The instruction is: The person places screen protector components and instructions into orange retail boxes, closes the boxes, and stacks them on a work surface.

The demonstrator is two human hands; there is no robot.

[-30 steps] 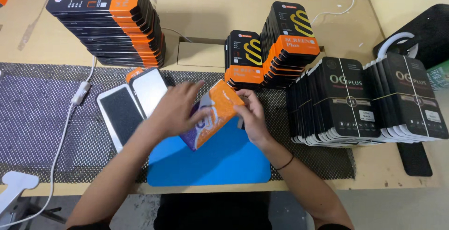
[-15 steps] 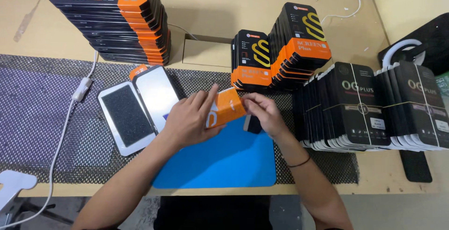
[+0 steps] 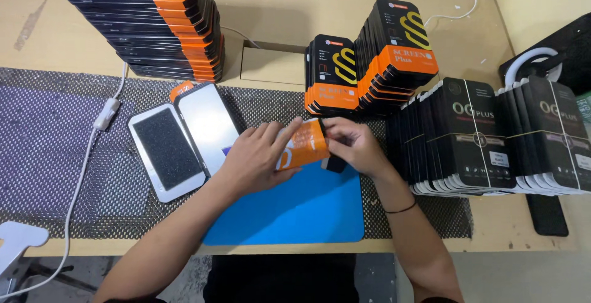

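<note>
My left hand (image 3: 258,161) and my right hand (image 3: 354,146) both grip one flat orange and black box (image 3: 306,145), held just above the far edge of the blue mat (image 3: 295,214). The left hand covers its left half; the right hand pinches its right, black end. Left of my hands lie two phone-shaped pieces: a white-framed one with a dark face (image 3: 166,150) and a glossy black-framed one (image 3: 208,124).
A tall stack of orange and black boxes (image 3: 151,23) stands at the back left. Two upright rows of the same boxes (image 3: 369,63) stand behind my hands. Rows of black boxes (image 3: 498,133) fill the right. A white cable (image 3: 86,161) crosses the dark mesh mat (image 3: 55,155).
My hands have carried the orange box away from me, from over the blue mat's middle toward its far edge, and turned it flatter. The view has shifted slightly.
</note>
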